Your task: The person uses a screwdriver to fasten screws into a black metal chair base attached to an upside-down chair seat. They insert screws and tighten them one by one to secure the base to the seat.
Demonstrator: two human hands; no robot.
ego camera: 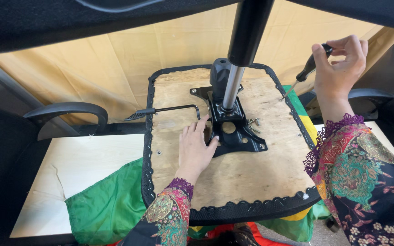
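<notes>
Gas cylinder (247,32) top cut off

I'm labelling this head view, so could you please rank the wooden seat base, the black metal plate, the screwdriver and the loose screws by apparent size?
1. Seat base
2. Metal plate
3. Screwdriver, partly hidden in the right hand, so its full length is unsure
4. Screws

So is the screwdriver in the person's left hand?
No, the right hand grips the screwdriver at the seat's edge, while the left hand rests flat by the black metal plate.
</notes>
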